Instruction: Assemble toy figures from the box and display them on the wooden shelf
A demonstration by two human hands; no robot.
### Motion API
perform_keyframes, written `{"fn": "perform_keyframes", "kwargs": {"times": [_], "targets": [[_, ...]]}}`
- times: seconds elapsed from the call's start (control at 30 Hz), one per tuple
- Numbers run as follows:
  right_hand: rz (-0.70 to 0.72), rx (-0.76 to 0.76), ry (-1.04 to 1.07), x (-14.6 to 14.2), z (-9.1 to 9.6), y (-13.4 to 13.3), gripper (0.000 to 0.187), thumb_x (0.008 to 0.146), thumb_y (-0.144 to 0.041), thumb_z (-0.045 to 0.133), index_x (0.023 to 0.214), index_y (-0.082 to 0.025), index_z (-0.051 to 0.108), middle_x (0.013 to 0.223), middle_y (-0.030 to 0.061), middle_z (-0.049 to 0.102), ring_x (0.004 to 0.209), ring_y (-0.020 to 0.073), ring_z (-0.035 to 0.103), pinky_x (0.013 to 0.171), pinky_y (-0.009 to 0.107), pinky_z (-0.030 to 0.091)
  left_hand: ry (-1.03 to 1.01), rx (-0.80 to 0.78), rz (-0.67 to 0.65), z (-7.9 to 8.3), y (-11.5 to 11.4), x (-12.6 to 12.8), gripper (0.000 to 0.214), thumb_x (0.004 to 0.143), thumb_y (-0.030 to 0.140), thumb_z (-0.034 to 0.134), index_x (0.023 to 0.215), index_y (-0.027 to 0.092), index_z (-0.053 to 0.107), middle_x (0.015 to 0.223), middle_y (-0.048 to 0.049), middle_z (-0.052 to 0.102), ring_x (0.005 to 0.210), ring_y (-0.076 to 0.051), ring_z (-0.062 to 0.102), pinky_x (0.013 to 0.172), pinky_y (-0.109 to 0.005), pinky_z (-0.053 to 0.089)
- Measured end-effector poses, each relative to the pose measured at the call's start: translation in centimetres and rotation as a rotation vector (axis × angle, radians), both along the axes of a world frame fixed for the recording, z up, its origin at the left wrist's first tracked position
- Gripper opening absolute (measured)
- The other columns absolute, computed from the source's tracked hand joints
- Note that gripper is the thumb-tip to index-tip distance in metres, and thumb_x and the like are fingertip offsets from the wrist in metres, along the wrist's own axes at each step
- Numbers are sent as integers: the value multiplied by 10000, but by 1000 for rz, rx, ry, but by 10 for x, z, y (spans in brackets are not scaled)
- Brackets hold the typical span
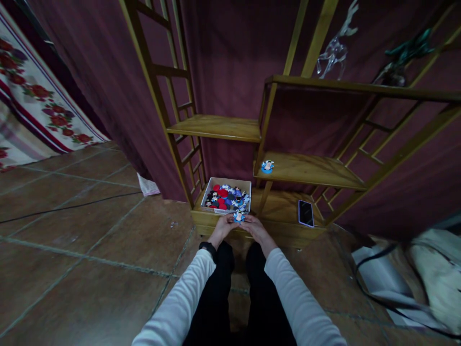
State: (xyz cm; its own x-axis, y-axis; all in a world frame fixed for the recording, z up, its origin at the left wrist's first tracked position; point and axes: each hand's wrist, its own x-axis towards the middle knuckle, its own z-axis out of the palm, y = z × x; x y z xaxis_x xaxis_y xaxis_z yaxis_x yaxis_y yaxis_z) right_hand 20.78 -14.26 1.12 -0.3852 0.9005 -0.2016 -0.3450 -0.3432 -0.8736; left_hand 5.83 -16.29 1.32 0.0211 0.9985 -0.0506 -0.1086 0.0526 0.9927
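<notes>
Between the fingertips of my left hand (225, 226) and my right hand (252, 226) is a small figurine (238, 217), white and blue with a blue base. Both hands are closed on its sides, just in front of a shallow white box (232, 181). Inside the box lies a jumble of small figurines (222, 196) in red, blue, black and white. A similar figurine (267, 166) on a blue base stands at the left front corner of the middle shelf (309, 169).
The wooden display rack (216, 127) stands against a maroon curtain (230, 62). A phone (306, 213) lies on its lowest board, right. Higher up stand a clear glass deer (334, 54) and a dark green ornament (403, 60). A bag (437, 274) sits on the floor at right; a cable (72, 206) runs left.
</notes>
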Motion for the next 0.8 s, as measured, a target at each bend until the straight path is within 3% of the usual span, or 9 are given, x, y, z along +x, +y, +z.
{"fn": "perform_keyframes", "kwargs": {"times": [0.33, 0.6, 0.8], "targets": [[36, -12, 9, 3, -2, 1, 416, 467, -250, 787, 855, -167, 659, 888, 49, 687, 845, 203, 635, 854, 376, 447, 38, 11, 22, -1, 1, 3, 349, 471, 244, 785, 741, 125, 599, 684, -10, 643, 659, -132, 580, 701, -279, 456], [69, -45, 0, 3, -1, 4, 365, 482, -249, 776, 816, -164, 657, 895, 53, 686, 876, 200, 631, 853, 350, 457, 18, -23, 53, -2, 4, 4, 407, 439, 240, 796, 775, 119, 599, 705, -17, 650, 671, -140, 586, 706, -291, 454], [-33, -115, -25, 5, -2, 3, 403, 522, -312, 760, 877, -174, 628, 828, 47, 685, 794, 195, 648, 795, 381, 491, 1, -61, 16, 1, 2, 6, 418, 437, 262, 801, 784, 120, 616, 751, -36, 666, 722, -164, 601, 737, -312, 454]]}}
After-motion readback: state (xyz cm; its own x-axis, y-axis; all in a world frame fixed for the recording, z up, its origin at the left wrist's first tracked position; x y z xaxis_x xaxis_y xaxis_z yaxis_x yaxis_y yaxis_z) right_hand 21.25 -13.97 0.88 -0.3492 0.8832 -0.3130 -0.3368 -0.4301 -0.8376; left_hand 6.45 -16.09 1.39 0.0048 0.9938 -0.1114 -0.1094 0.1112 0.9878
